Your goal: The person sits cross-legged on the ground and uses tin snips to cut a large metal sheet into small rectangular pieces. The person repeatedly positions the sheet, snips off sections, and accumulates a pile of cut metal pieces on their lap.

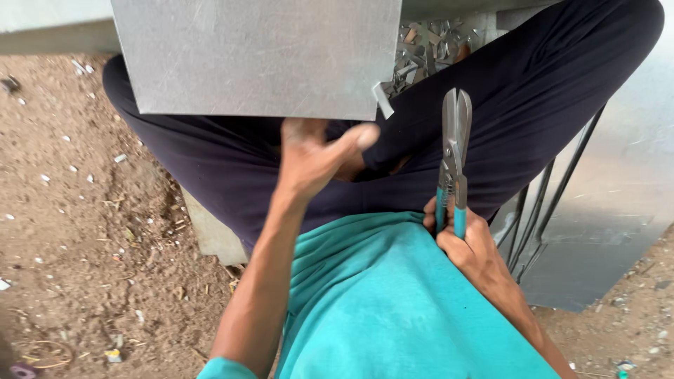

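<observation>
A pair of tin snips [454, 158] is held upright in the right hand [469, 242], the fingers wrapped tight around the teal handles and the blades closed, pointing away from the body. Above and to the left of that grip, a flat metal sheet [260, 56] is seen resting across the lap, its near edge straight and just beyond the left hand [316, 158]. The left hand is held open and loose, fingers spread, nothing gripped, close below the sheet's edge. At the sheet's near right corner a small bent offcut [382, 98] is seen hanging, just left of the blade tips. Scrap metal pieces [428, 52] are piled beyond. Open room is left between blades and sheet over the dark trousers [533, 119].
</observation>
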